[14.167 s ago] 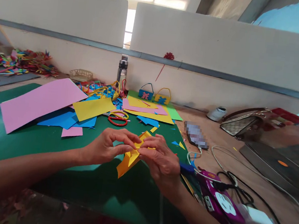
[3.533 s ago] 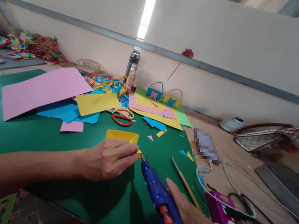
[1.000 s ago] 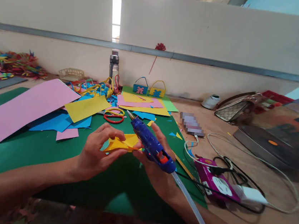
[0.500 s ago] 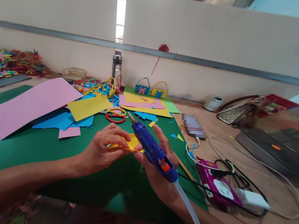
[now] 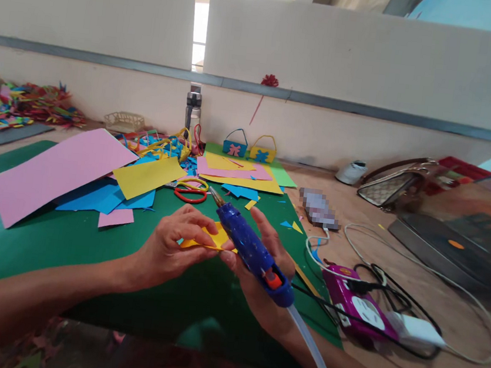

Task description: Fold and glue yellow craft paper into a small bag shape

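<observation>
My left hand (image 5: pixel 184 237) pinches the left side of a small folded yellow paper piece (image 5: pixel 204 236) above the green mat (image 5: pixel 136 289). My right hand (image 5: pixel 263 263) holds a blue hot glue gun (image 5: pixel 252 241), its nozzle aimed up and to the left, while its thumb and a fingertip pinch the right end of the same yellow paper. A clear glue stick (image 5: pixel 317 354) sticks out of the gun's back end. Red and yellow handled scissors (image 5: pixel 190 194) lie just beyond my hands. The gun hides part of the paper.
Pink sheet (image 5: pixel 64 175), yellow sheet (image 5: pixel 149 177) and blue scraps lie left. Two small paper handbags (image 5: pixel 234 149) stand at the back near a bottle (image 5: pixel 193 110). On the right are a phone (image 5: pixel 319 209), a purple power strip (image 5: pixel 358 306) with cables, and a dark case (image 5: pixel 437 247).
The view has shifted very slightly. Both hands keep their hold on the yellow paper, and its left part looks a little more flattened.
</observation>
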Tool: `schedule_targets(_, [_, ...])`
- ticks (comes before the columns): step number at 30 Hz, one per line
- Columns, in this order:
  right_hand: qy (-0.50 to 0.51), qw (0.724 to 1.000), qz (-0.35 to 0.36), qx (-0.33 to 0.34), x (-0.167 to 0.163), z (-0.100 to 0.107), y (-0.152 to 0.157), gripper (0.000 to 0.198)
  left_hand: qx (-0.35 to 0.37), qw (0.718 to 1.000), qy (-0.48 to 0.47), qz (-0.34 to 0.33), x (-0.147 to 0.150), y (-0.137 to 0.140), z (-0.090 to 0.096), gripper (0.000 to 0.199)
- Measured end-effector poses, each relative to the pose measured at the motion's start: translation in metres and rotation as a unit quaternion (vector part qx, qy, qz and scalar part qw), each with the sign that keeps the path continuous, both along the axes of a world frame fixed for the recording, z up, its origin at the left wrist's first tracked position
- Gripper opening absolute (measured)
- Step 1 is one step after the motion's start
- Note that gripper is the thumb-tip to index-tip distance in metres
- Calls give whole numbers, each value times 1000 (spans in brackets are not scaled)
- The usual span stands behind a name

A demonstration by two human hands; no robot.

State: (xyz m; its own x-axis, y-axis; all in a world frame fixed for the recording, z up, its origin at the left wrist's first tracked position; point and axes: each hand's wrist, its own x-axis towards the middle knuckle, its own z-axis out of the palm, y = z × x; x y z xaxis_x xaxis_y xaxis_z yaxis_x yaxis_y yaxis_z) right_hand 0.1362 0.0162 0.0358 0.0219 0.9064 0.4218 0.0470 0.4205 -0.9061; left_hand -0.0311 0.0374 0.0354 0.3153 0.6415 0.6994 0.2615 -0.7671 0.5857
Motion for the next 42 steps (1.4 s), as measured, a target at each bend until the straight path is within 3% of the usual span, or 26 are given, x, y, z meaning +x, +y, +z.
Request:
schedule_targets(11, [-3,1000,-9,-18,1,0,-2,63,5,1000,-13,3,2,-1,-3,2])
schedule_targets(33, [-34,999,-12,8,5,-1,-1,63,1,999,-44,-10,1,-6,4,5])
schedule_targets(39, [23,1000,16,-10,2,-1,-1,59,4,998,-53,-15,0,-5,2,3])
schedule_targets(42, [5,1000,16,3,3,-2,-1,60,12,999,-48,-17,0,-5,3,4])
